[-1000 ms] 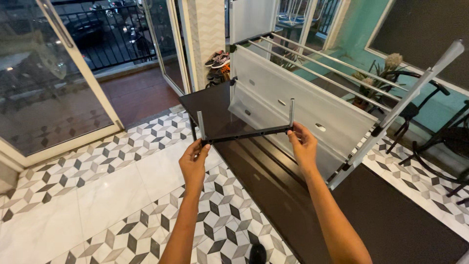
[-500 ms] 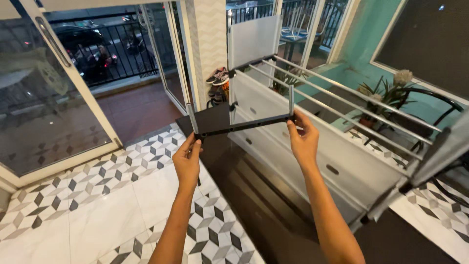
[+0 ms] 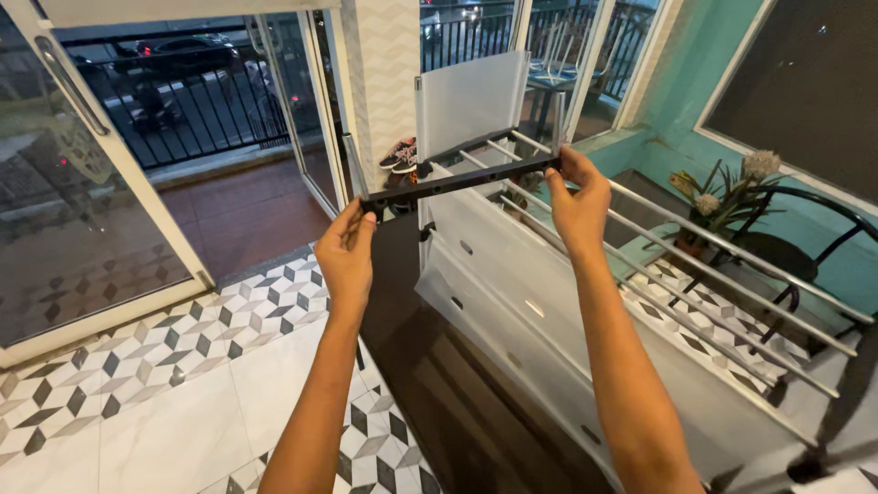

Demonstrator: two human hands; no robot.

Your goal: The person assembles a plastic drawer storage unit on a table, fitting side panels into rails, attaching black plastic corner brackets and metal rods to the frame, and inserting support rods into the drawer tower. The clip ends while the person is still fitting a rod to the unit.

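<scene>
Tiled floor (image 3: 137, 402) beside glass doors (image 3: 82, 210). Left hand (image 3: 346, 252) and right hand (image 3: 578, 197) each pinch one end of a dark bar (image 3: 462, 180), raised at 12 o'clock above the white rack (image 3: 549, 302).

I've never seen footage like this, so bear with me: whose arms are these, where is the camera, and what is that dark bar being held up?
There is no machine here: these are one person's bare arms, filmed by a camera worn on the head and looking down and forward. The left hand grips one end of a black bar and the right hand grips the other, holding it level in the air. A short metal upright rises from each end. Behind it is a folding rack of silver rods with white panels, standing on a long dark board laid on the patterned tile floor. Shoes sit by the pillar, a glass sliding door is on the left, and a potted plant on the right.
</scene>
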